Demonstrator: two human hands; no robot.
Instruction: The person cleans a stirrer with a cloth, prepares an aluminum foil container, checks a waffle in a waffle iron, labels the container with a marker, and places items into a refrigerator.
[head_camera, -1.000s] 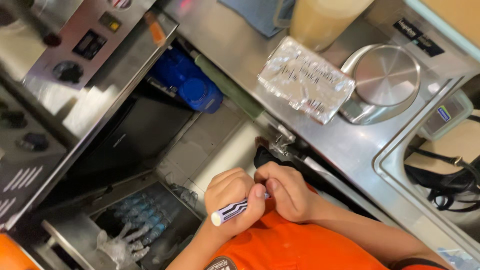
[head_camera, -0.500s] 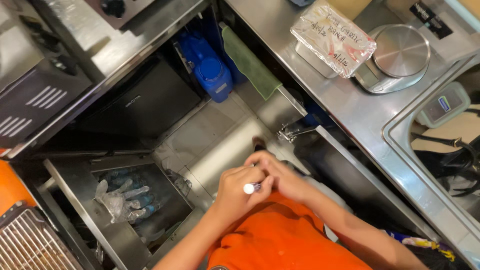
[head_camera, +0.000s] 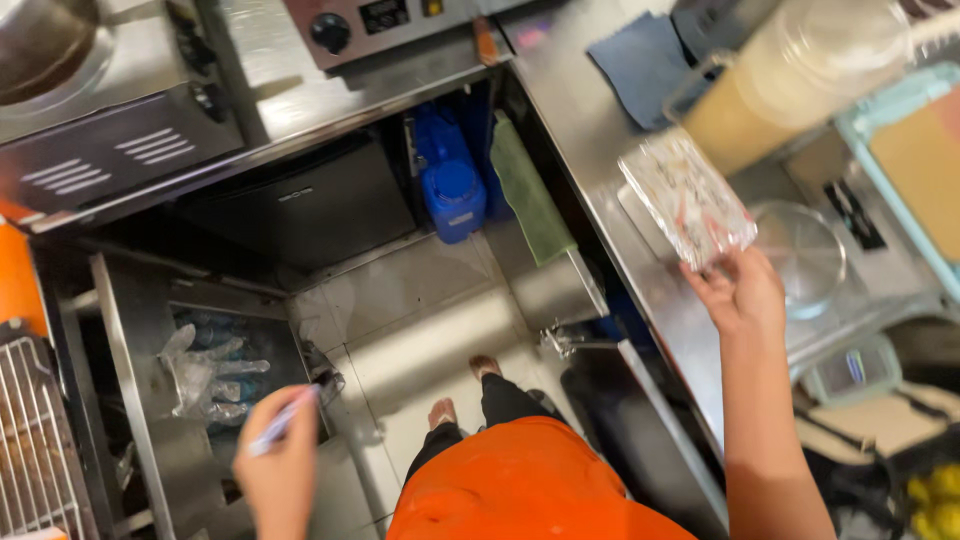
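- Standing at a steel counter, a person in an orange top works with both hands out; every place below is given relative to that counter.
- Right hand: raised over the counter's near edge, fingers pinched on the lower corner of a clear plastic-wrapped tray, which rests tilted on the counter top. Risk, as I judge it: a one-corner hold on slick film could let the tray slide off the edge to the floor.
- Left hand: well to the left of the counter, over an open steel drawer, clenched round a marker pen; whether the cap is on I cannot tell. Risk: a loose pen could drop in among the clear disposable gloves lying in the drawer.
- Tall container of pale liquid: on the counter, just behind the tray. Risk: lifting the tray carelessly could knock it.
- Round glass lid: on the counter, just beside the right hand; a swinging wrist might send it skidding.
- Blue cloth: at the counter's far end, apart from the tray.
- Blue jug: on the floor below the counter's left side; bare toes stand nearby, so a falling tray could land on them.
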